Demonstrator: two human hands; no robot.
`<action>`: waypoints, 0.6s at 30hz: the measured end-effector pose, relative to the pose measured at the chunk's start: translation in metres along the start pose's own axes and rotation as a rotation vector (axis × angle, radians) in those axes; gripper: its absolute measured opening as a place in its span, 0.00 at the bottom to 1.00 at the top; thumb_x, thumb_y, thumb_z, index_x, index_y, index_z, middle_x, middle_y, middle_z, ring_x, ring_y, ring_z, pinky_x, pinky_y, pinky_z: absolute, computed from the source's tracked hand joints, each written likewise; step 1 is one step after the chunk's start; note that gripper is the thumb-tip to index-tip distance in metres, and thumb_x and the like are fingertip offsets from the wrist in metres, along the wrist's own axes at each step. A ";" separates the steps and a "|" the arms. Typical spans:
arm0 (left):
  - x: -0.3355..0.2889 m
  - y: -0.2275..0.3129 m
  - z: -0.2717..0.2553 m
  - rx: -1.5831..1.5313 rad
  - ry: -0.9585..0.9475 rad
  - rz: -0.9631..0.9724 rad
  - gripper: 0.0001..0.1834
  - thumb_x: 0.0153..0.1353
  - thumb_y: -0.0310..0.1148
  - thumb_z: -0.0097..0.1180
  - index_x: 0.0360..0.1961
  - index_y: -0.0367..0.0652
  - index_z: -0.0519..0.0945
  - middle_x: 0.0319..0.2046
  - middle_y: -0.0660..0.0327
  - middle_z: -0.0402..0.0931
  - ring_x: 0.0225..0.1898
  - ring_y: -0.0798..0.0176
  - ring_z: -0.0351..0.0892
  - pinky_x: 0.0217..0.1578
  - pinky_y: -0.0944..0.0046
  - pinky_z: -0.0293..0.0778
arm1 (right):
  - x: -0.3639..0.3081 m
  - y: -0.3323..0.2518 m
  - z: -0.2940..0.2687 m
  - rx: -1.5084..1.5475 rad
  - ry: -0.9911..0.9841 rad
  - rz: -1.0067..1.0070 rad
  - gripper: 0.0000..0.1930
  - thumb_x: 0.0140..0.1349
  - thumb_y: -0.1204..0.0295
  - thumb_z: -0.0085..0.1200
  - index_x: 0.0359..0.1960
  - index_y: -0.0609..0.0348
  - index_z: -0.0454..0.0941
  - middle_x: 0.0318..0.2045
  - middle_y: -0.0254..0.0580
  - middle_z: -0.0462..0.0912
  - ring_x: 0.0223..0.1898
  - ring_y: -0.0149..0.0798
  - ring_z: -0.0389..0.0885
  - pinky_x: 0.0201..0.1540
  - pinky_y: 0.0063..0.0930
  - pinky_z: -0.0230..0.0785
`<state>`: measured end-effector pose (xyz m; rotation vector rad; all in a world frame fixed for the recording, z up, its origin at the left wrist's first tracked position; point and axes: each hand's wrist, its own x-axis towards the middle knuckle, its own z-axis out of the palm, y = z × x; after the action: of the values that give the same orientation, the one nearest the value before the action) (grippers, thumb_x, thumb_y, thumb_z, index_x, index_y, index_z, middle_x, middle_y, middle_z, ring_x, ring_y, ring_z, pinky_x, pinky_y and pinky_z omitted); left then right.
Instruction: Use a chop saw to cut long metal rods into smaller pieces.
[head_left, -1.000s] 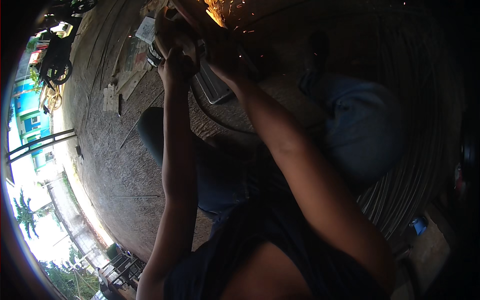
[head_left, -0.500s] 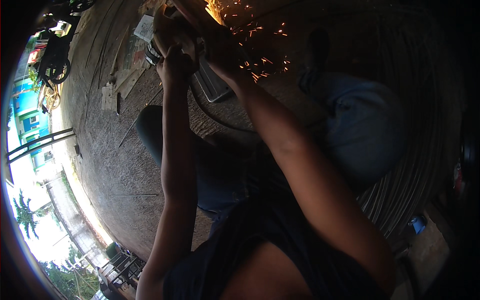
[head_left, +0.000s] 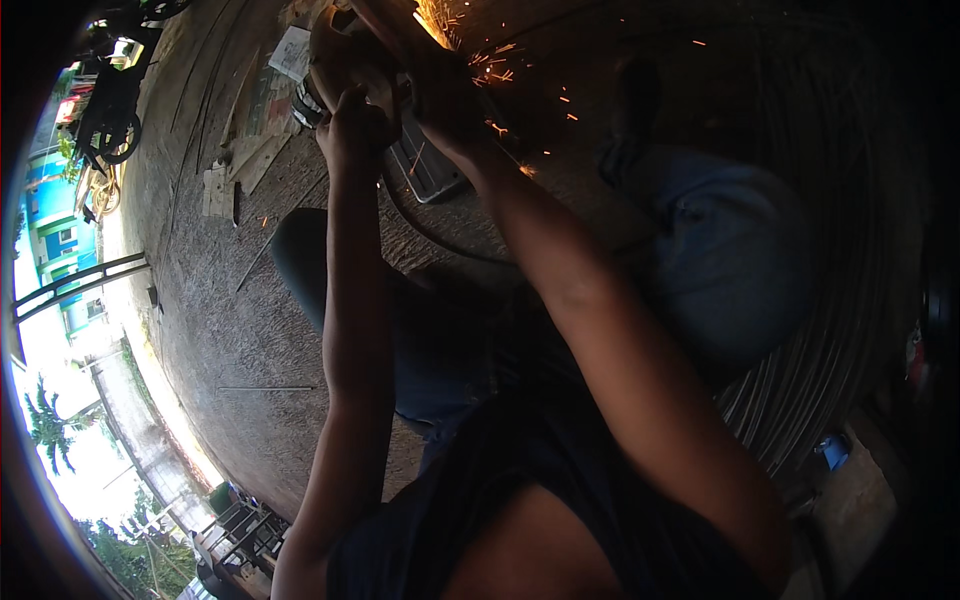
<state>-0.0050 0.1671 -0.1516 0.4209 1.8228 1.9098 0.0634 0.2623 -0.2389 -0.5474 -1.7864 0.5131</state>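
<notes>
At the top of the head view a dark, rounded power tool that looks like a cut-off saw stands over a grey metal base. Bright sparks spray from behind it toward the right. My left hand is closed around the saw's handle, thumb up. Beside it, my right hand is closed in deep shadow near a long reddish-brown bar; what its fingers grip cannot be made out. The cutting point is hidden behind my hands and the tool.
A dark cable curves from the base across the rough floor. Flat scraps and a white sheet lie left of the saw. My jeans-clad knee is at right, beside a bundle of long thin rods. A motorcycle stands far left.
The sparks have shifted, with fresh ones by my right wrist and one left of my left forearm. Both hands stay almost where they were on the tool.
</notes>
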 end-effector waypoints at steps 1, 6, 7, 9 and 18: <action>-0.001 0.001 -0.002 -0.024 0.013 -0.019 0.10 0.51 0.27 0.59 0.21 0.41 0.70 0.13 0.65 0.66 0.13 0.71 0.67 0.13 0.69 0.60 | -0.001 -0.004 0.000 0.006 -0.002 0.000 0.22 0.54 0.78 0.49 0.54 0.57 0.71 0.45 0.52 0.75 0.48 0.54 0.73 0.52 0.44 0.65; -0.005 0.003 0.001 0.096 -0.004 0.000 0.12 0.51 0.28 0.59 0.18 0.44 0.68 0.12 0.66 0.65 0.11 0.71 0.65 0.11 0.68 0.59 | -0.003 0.004 0.004 -0.057 -0.020 -0.022 0.22 0.55 0.78 0.48 0.54 0.58 0.71 0.46 0.53 0.75 0.50 0.53 0.72 0.54 0.44 0.64; -0.003 0.000 -0.001 0.051 0.000 -0.022 0.11 0.51 0.28 0.59 0.18 0.44 0.68 0.13 0.65 0.65 0.11 0.71 0.65 0.12 0.68 0.59 | -0.004 0.004 0.005 -0.056 -0.021 -0.023 0.22 0.55 0.78 0.48 0.54 0.58 0.71 0.46 0.53 0.75 0.50 0.53 0.72 0.54 0.44 0.64; -0.001 -0.002 -0.003 0.006 0.005 -0.045 0.11 0.51 0.29 0.59 0.19 0.43 0.69 0.13 0.65 0.65 0.12 0.71 0.66 0.12 0.68 0.59 | -0.006 0.003 0.007 0.023 -0.046 0.011 0.22 0.55 0.77 0.48 0.54 0.60 0.70 0.47 0.53 0.74 0.52 0.53 0.71 0.55 0.44 0.64; 0.001 -0.005 -0.003 0.069 -0.017 0.021 0.09 0.51 0.27 0.59 0.21 0.41 0.70 0.14 0.65 0.66 0.12 0.71 0.67 0.12 0.70 0.61 | -0.007 0.012 0.007 -0.031 -0.083 0.003 0.22 0.56 0.76 0.48 0.55 0.60 0.70 0.47 0.53 0.74 0.51 0.53 0.71 0.55 0.43 0.63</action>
<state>-0.0068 0.1651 -0.1570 0.4792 1.8843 1.8561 0.0597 0.2671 -0.2527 -0.5580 -1.8753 0.5173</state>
